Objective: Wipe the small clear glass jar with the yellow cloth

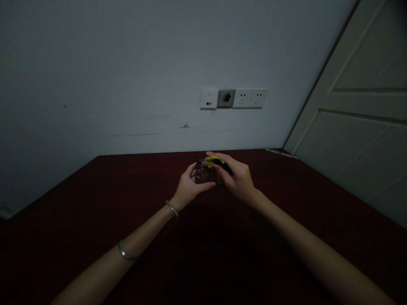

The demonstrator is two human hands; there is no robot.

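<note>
Over the dark red table [152, 178], near its far edge, my left hand [188, 186] is closed around a clear, faceted glass vessel [203, 173]. Its exact kind is hard to make out in the dim light. My right hand [238, 174] pinches a yellow and black cloth [213, 161] against the vessel's upper right side. Part of the cloth is hidden behind the right fingers. Both hands are close together, with the vessel between them. Two silver bracelets [172, 207] are on the left arm.
A pale wall [143, 76] rises behind the table and carries a row of sockets and switches [243, 98]. To the right stands a panelled white door [359, 140]. A thin flat strip [281, 153] lies at the table's far right corner. The room is dim.
</note>
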